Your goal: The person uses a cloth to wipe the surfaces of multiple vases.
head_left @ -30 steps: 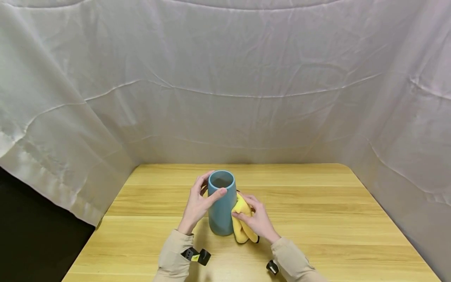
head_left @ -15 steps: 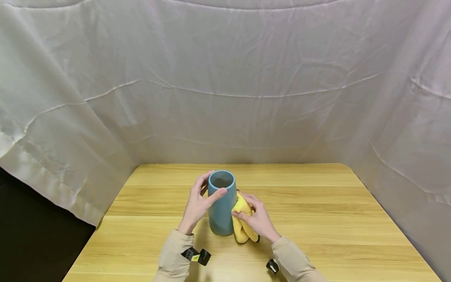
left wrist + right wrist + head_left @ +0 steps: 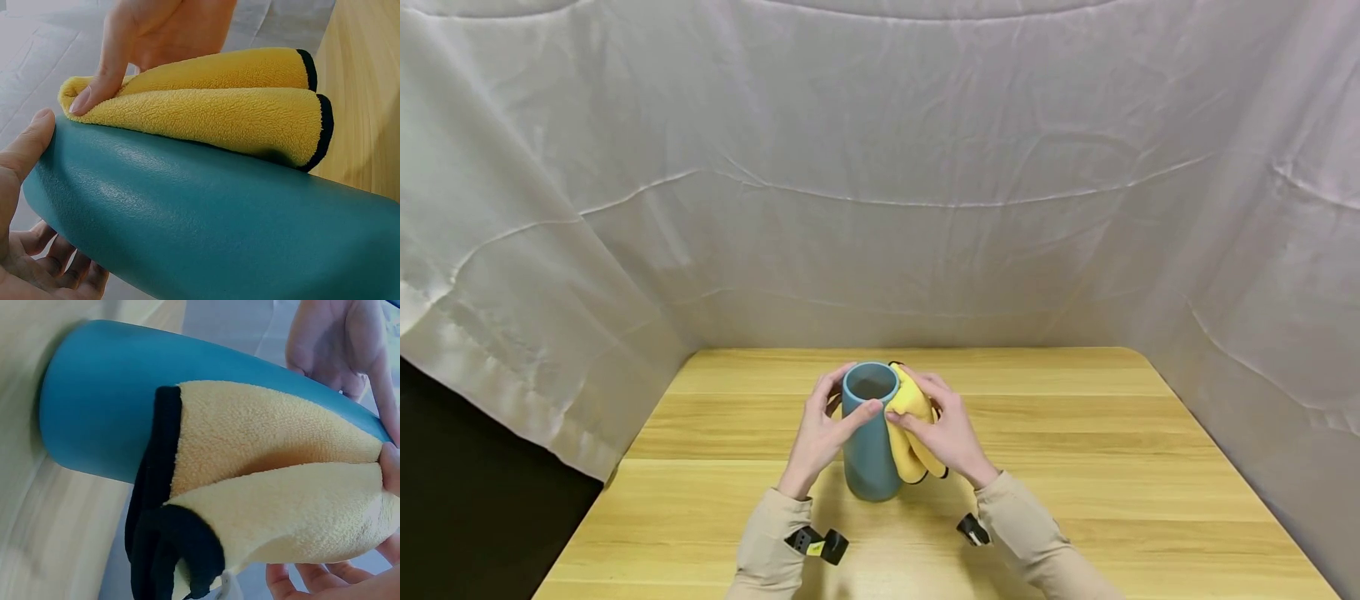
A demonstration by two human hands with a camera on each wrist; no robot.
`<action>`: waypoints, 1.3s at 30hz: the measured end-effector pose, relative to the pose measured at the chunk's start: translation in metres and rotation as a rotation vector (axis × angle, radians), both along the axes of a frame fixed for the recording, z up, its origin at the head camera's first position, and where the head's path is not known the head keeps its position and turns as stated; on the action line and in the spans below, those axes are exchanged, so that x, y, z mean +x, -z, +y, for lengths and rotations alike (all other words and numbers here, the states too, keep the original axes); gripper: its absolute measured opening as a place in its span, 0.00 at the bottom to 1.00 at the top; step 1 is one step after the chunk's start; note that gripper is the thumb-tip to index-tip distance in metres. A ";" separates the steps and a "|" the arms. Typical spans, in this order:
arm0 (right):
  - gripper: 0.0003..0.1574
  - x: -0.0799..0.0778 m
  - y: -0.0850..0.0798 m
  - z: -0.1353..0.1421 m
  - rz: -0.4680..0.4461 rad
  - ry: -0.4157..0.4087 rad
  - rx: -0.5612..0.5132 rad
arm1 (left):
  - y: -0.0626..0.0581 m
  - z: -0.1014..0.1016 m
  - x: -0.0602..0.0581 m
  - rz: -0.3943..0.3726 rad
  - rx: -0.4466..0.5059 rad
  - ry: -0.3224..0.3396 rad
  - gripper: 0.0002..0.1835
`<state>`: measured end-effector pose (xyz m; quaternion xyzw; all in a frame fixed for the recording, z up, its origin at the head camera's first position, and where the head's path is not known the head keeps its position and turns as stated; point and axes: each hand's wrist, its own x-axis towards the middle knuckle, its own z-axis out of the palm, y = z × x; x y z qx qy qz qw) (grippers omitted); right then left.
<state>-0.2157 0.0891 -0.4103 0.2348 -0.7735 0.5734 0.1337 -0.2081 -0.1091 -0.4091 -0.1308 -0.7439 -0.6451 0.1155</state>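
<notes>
A tall teal vase (image 3: 869,433) stands upright near the middle of the wooden table (image 3: 1075,467). My left hand (image 3: 822,430) grips its upper part, thumb on the near side and fingers curled round the far side by the rim. My right hand (image 3: 942,432) holds a folded yellow cloth (image 3: 910,425) with black edging and presses it against the vase's right side near the top. The left wrist view shows the cloth (image 3: 212,106) lying on the teal wall (image 3: 206,231). In the right wrist view the cloth (image 3: 275,487) covers part of the vase (image 3: 106,419).
White fabric (image 3: 880,183) hangs behind the table and along both sides. Bare tabletop lies to the right of the vase and in front of it. A dark gap (image 3: 467,500) shows past the table's left edge.
My right hand has slid the yellow cloth up the vase's right side, from near the base to the rim. The left hand and the vase have stayed put.
</notes>
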 end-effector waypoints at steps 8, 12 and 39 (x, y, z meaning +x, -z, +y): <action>0.39 0.000 -0.002 0.000 -0.012 -0.007 0.005 | 0.000 0.000 0.000 0.000 -0.003 -0.001 0.33; 0.38 0.000 0.001 0.000 -0.012 -0.005 0.002 | 0.000 -0.001 0.000 -0.001 -0.001 0.001 0.33; 0.38 0.002 0.061 0.011 -0.195 -0.004 0.076 | 0.002 -0.001 0.000 -0.024 -0.017 0.004 0.34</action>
